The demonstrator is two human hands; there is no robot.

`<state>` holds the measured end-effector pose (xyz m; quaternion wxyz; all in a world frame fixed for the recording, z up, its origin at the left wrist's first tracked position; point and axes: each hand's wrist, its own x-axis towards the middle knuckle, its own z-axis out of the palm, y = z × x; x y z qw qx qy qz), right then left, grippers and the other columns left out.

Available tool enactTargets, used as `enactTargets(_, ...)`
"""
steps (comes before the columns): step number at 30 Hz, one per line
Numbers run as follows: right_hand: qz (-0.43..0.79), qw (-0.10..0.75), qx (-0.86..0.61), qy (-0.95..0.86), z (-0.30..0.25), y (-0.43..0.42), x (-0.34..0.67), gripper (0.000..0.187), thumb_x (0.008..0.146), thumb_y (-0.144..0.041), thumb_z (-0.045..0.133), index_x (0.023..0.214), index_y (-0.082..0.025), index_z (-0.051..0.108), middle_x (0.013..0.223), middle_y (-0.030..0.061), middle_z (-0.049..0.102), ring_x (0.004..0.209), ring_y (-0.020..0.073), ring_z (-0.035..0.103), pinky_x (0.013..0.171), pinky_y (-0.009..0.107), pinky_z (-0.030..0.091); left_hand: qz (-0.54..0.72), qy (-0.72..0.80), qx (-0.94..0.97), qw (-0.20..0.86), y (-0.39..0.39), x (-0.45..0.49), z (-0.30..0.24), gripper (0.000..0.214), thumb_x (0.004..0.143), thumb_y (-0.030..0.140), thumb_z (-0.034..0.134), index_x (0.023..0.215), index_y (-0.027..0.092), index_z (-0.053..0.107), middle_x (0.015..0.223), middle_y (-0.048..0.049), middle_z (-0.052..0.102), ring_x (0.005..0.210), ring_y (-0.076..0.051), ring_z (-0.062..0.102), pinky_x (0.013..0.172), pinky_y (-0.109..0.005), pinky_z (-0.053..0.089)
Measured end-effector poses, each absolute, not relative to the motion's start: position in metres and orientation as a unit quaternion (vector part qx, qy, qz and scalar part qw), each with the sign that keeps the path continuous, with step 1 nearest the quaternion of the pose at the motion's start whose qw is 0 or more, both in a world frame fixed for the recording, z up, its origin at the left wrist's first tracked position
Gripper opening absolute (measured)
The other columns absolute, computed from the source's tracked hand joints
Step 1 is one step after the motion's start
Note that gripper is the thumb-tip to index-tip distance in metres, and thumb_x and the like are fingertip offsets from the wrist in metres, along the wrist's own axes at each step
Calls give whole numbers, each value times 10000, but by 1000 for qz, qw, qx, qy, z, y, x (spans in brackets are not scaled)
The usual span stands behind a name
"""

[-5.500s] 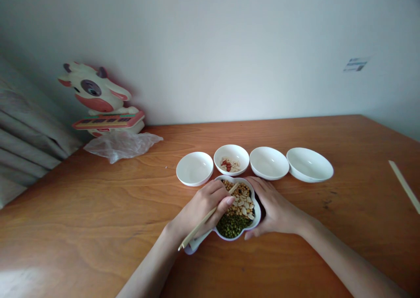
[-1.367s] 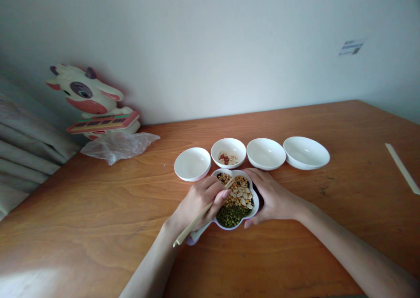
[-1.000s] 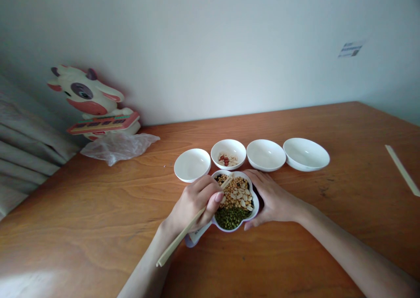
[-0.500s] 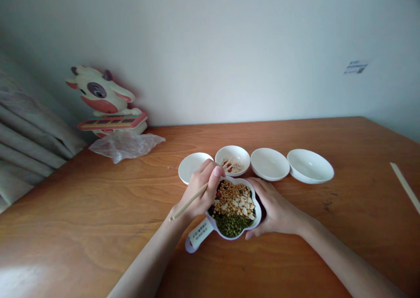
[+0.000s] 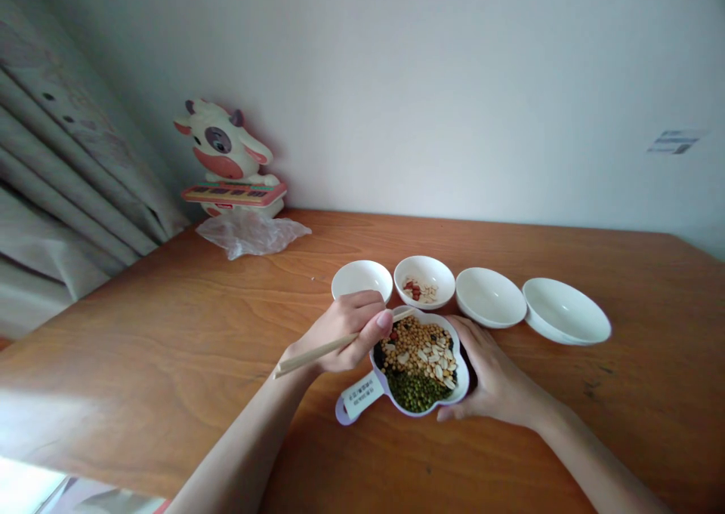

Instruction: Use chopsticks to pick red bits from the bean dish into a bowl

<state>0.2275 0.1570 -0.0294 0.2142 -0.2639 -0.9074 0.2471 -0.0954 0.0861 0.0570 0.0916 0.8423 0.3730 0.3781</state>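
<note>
The left hand [image 5: 345, 333] has its fingers [image 5: 362, 321] closed around wooden chopsticks [image 5: 317, 354], whose tips reach over the upper rim of a white lobed snack dish [image 5: 436, 314]. I cannot tell whether one stick or two lies in the grip. The right hand [image 5: 492, 382] curls its fingers [image 5: 470, 340] around the dish's right side, steadying it on the wooden desk [image 5: 170, 348].

The dish sits in front of the bowls, with its labelled handle [image 5: 359, 397] pointing toward the left forearm. It holds mixed yellow soybeans [image 5: 411, 337], pale seeds [image 5: 436, 363] and green mung beans [image 5: 412, 392], with a few dark beans at the edge.

Four white bowls stand in a row just beyond it. The second from the left [image 5: 424, 269] holds a small pile of red-skinned peanuts and pale slivers [image 5: 419, 291]. The chopstick tips are nearer the soybeans than that bowl.

One cow figure [image 5: 218, 152] and one crumpled plastic bag [image 5: 249, 235] sit at the desk's far corner.
</note>
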Motion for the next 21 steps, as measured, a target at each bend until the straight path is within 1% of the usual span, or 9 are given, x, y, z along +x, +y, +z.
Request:
enactTargets(2,248,211,-264,-908,-29,157,227,1415,598,-819,1010,1720,-354,284,1634,197,554,1491,530,572,1222,751,511,370,377,839,131,84,-98,61,624,1250,425,233,830,211,642,779,-57,674,747,-204,634,742,-370,544)
enactTargets(5,249,207,-263,-909,-30,158,228,1397,605,-820,1007,1711,-346,297,1616,199,565,1482,531,581,1218,755,516,313,391,847,181,83,-99,66,580,1246,417,277,839,209,634,826,-52,685,755,-196,632,766,-364,548)
enactTargets(9,241,205,-269,-910,-30,158,228,1412,609,-831,1000,1719,-322,292,1654,221,539,1507,544,559,1224,771,506,275,411,851,178,85,-94,66,545,1244,419,276,870,214,615,870,-58,662,765,-205,613,733,-359,526)
enactTargets(14,252,197,-273,-908,-27,157,227,1395,633,-817,997,1736,-335,293,1688,199,527,1534,534,538,1251,768,484,278,430,836,198,87,-87,61,524,1243,422,290,879,213,602,863,-57,666,749,-196,603,708,-348,510)
enactTargets(17,253,205,-269,-906,-27,157,226,1407,622,-810,1003,1745,-331,303,1678,195,541,1521,534,551,1239,761,499,269,432,834,213,88,-87,59,549,1249,459,283,899,200,618,890,-63,688,782,-200,625,735,-349,525)
enactTargets(21,247,214,-268,-906,-31,157,228,1425,611,-815,1005,1752,-339,295,1663,198,554,1504,540,564,1220,786,504,253,426,846,195,89,-87,57,568,1251,457,278,918,190,653,923,-74,690,811,-207,630,769,-358,542)
